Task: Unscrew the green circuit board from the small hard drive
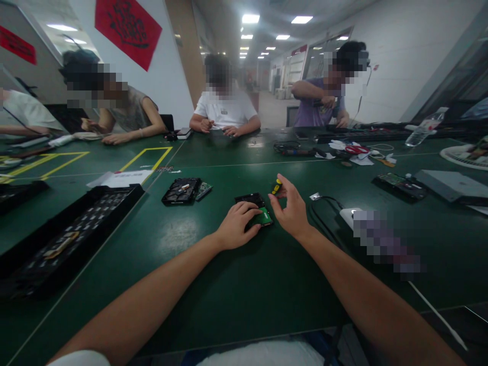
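My left hand (240,226) lies over a black hard drive with a green circuit board (266,217), gripping it at its sides on the table. Part of the drive is hidden under the fingers. Just to the right, my right hand (292,208) is raised above the table, its thumb and fingers closed around a small black and yellow screwdriver (276,187). The screwdriver's tip is hard to make out. Farther left lies another black drive (181,191), with a loose circuit board (204,190) against its right side.
A long black tray (72,239) stands at the left. On the right are a phone (381,239) with a cable, another drive (398,186) and a grey box (453,185). Cables, papers and a water bottle (426,127) lie farther back. Several people sit across the green table (213,305).
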A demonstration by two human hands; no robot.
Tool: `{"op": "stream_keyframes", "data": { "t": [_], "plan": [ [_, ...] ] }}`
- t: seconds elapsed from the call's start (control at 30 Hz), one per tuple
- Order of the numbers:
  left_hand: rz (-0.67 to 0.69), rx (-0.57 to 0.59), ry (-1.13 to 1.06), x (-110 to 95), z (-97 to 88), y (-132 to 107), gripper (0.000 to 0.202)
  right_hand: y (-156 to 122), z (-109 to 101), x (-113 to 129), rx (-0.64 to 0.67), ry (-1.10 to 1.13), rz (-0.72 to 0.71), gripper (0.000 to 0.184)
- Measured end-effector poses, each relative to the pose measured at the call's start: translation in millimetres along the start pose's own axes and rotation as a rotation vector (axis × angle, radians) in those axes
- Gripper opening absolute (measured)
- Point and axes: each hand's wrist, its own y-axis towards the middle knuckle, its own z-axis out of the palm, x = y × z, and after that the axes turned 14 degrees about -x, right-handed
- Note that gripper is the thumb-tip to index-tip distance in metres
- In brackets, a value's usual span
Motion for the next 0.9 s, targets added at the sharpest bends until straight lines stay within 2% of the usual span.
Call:
{"op": "stream_keyframes", "data": {
  "t": [0.53,0.9],
  "plan": [
    [0.003,0.013,0.017,0.9,0.9,-0.9,0.041,0.4,0.9,1.0,0.049,0.030,-0.009,0.070],
    [0.005,0.009,-0.002,1.7,0.4,-1.0,0.040,4.2,-1.3,3.4,0.023,-0.005,-0.048,0.067]
  ]
}}
